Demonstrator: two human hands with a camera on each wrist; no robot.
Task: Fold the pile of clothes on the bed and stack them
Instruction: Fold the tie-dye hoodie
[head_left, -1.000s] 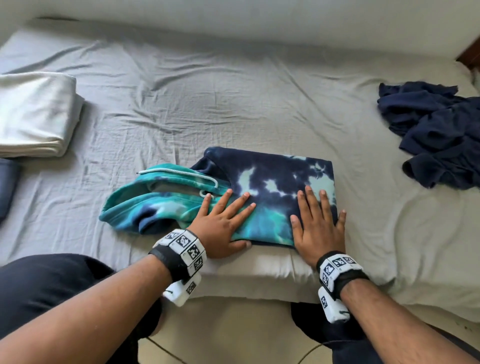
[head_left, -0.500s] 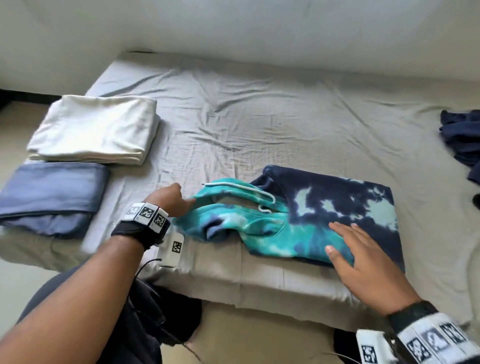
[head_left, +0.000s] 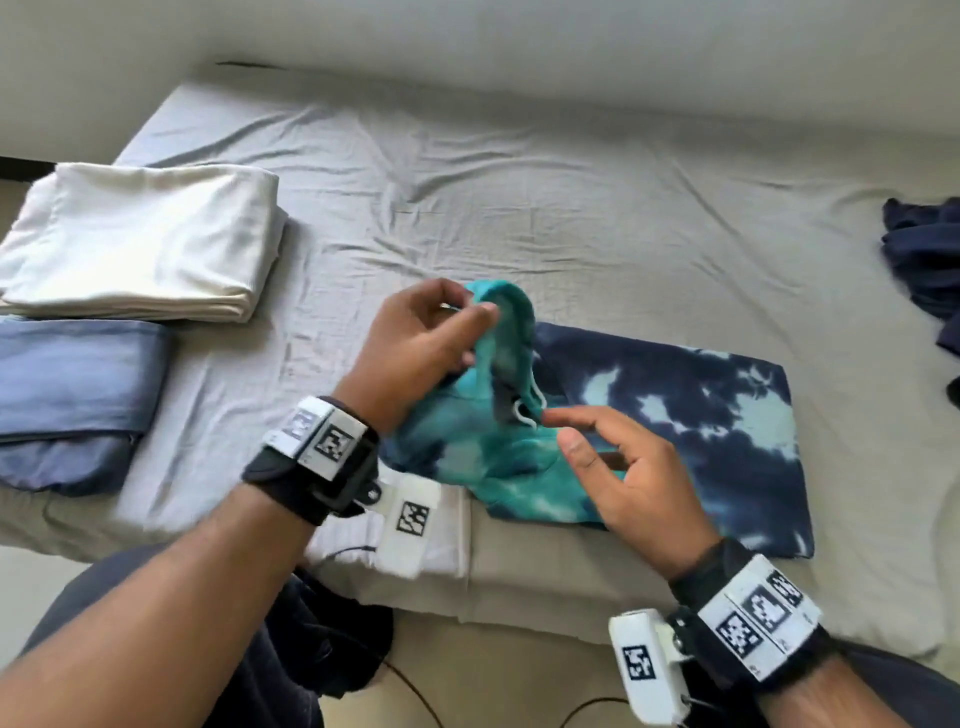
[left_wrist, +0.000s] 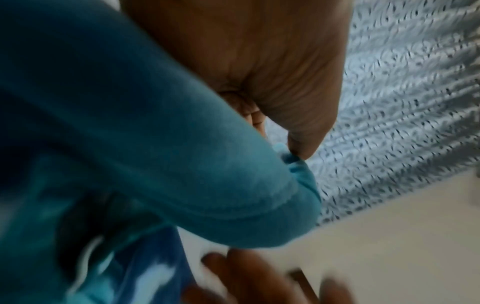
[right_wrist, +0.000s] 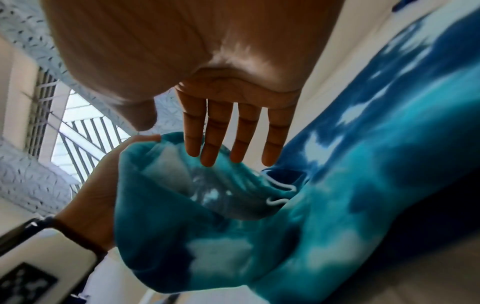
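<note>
A blue and teal tie-dye hoodie (head_left: 675, 415) lies folded near the front edge of the bed. My left hand (head_left: 421, 338) pinches the teal hood (head_left: 506, 322) and holds it lifted above the folded body; the left wrist view shows my thumb pressed on the hood's edge (left_wrist: 293, 162). My right hand (head_left: 613, 462) hovers open just over the hoodie's teal part, fingers straight (right_wrist: 233, 131), holding nothing. A white drawstring (head_left: 530, 410) hangs at the hood's opening. A folded white garment (head_left: 140, 239) and a folded blue one (head_left: 67, 384) lie at the left.
A crumpled dark navy garment (head_left: 924, 254) lies at the right edge of the bed. The wrinkled grey sheet (head_left: 519, 208) covers the mattress between the piles. The bed's front edge (head_left: 519, 577) is right before my knees, with floor and a cable below.
My left hand took hold of the hood at the left and lifted it up and rightward over the body. My right hand rose off the hoodie and now hovers.
</note>
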